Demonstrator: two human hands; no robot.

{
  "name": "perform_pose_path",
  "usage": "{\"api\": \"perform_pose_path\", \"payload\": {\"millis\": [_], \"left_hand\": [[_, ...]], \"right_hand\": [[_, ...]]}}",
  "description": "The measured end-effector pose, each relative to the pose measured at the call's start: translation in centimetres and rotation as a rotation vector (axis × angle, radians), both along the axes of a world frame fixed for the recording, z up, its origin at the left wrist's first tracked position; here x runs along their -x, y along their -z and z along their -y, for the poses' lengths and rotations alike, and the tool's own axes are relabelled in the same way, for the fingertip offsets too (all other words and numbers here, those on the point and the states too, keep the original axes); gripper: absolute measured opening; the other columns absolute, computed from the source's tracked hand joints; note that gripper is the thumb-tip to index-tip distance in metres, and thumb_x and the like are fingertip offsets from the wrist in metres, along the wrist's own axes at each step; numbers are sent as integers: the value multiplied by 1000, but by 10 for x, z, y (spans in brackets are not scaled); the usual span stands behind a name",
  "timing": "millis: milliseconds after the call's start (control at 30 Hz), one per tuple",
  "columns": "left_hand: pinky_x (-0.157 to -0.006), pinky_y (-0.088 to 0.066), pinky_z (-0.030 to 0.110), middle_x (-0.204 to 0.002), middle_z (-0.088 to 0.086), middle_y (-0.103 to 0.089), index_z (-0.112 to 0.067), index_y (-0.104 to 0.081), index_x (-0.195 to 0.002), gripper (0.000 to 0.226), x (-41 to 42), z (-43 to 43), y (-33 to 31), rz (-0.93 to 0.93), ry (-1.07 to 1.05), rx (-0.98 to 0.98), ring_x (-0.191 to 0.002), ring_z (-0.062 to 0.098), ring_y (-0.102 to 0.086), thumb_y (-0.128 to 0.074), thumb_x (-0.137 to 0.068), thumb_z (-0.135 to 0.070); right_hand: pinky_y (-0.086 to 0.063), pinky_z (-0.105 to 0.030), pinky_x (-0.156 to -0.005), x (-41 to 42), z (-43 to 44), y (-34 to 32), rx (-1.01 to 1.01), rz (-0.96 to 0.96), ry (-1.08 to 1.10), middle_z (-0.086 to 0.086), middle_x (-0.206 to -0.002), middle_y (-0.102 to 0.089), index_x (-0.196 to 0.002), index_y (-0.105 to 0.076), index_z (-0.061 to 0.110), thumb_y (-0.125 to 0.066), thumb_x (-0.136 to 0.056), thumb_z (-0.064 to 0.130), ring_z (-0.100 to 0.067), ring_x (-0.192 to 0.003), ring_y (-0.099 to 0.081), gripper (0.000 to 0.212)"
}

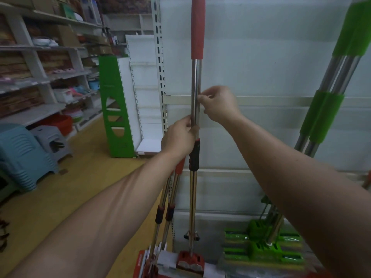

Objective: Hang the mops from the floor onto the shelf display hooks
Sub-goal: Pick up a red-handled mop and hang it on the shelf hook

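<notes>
While the red mop (195, 77) stands upright against the shelf's white back panel (261, 57), the left hand (179, 137) curls its fingers (187, 121) round the slick chromed tube just above the ribbed black collar (194, 155). The right hand (218, 104) pinches the same tube slightly higher, its fingertips pressed together. To lift well, I judge, the grip on that smooth metal should be firm and the pole raised straight, so the end beyond the soft red foam sleeve (197, 27), far above the fingers, meets a hook that is out of view. The boxy sponge head (190, 261) hangs low by the floor, far beneath them.
</notes>
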State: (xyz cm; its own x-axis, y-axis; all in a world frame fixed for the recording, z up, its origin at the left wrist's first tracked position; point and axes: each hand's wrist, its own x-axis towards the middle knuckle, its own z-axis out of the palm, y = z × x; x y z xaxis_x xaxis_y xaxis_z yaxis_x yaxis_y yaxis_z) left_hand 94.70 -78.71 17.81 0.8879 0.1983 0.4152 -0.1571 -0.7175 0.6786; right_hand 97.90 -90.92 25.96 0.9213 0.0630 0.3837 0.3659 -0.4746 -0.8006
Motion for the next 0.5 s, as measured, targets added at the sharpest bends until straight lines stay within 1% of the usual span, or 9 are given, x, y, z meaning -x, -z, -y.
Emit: {"api": "perform_pose_path", "payload": {"millis": [67,167,267,333,367,400,433,467,500], "left_hand": [[-92,-54,44,-135,-3,-63,-35,-58,-137,38,11,-1,10,-17,-28,-3,-116,24,-63,-51,-100,-41],[-102,-51,45,-139,-2,-60,-28,-55,-143,47,29,-10,30,-54,-53,100,-123,20,-59,-56,-99,-44],[-97,-56,41,-133,-3,-64,-25,-60,-138,41,50,-22,50,-81,-59,224,-118,21,-63,-60,-99,-39],[-93,-56,37,-129,-2,-67,-20,-61,-135,40,62,-31,64,-111,-81,258,-114,20,-65,-61,-99,-37],[-89,-54,32,-127,-2,-67,-18,-62,-135,40,68,-36,70,-127,-93,266,-111,17,-64,-61,-99,-37],[-83,-50,28,-124,-3,-67,-16,-62,-133,39,74,-40,76,-141,-104,269,-107,15,-63,-61,-99,-36],[-77,-47,25,-122,-4,-67,-17,-63,-131,38,78,-44,82,-151,-114,270,-104,14,-62,-61,-99,-36],[-74,-45,26,-120,-5,-67,-17,-64,-129,36,83,-47,87,-158,-125,268,-102,13,-62,-62,-99,-37],[-75,-44,26,-119,-5,-67,-18,-65,-128,36,86,-51,91,-165,-138,263,-101,14,-62,-62,-98,-38]], "right_hand": [[-62,-45,-89,6,6,11,-7,-25,6,-6,-103,-76,-110,-76,16,-68,-98,35,-25,-95,-75,24],[-62,-46,-89,16,14,27,-28,-71,12,-4,-105,-75,-115,-76,14,-68,-98,38,-26,-99,-75,31],[-61,-51,-93,27,17,48,-55,-127,17,-4,-112,-76,-119,-75,15,-66,-98,39,-27,-104,-74,34],[-61,-51,-94,35,15,64,-69,-161,31,-4,-113,-76,-120,-73,15,-65,-98,38,-26,-104,-73,33],[-61,-50,-92,39,13,73,-76,-181,38,-3,-110,-76,-121,-72,15,-64,-99,37,-25,-102,-74,32],[-62,-46,-86,43,11,82,-89,-200,40,-2,-104,-75,-122,-71,13,-65,-99,36,-23,-97,-74,33],[-62,-40,-75,46,10,91,-110,-224,38,0,-96,-73,-123,-70,11,-65,-100,34,-20,-89,-74,33],[-57,-33,-64,51,7,99,-130,-249,37,4,-87,-70,-123,-68,10,-65,-101,31,-16,-80,-72,31],[-52,-27,-59,56,5,108,-139,-278,37,6,-82,-66,-125,-67,10,-64,-101,29,-13,-74,-70,31]]}}
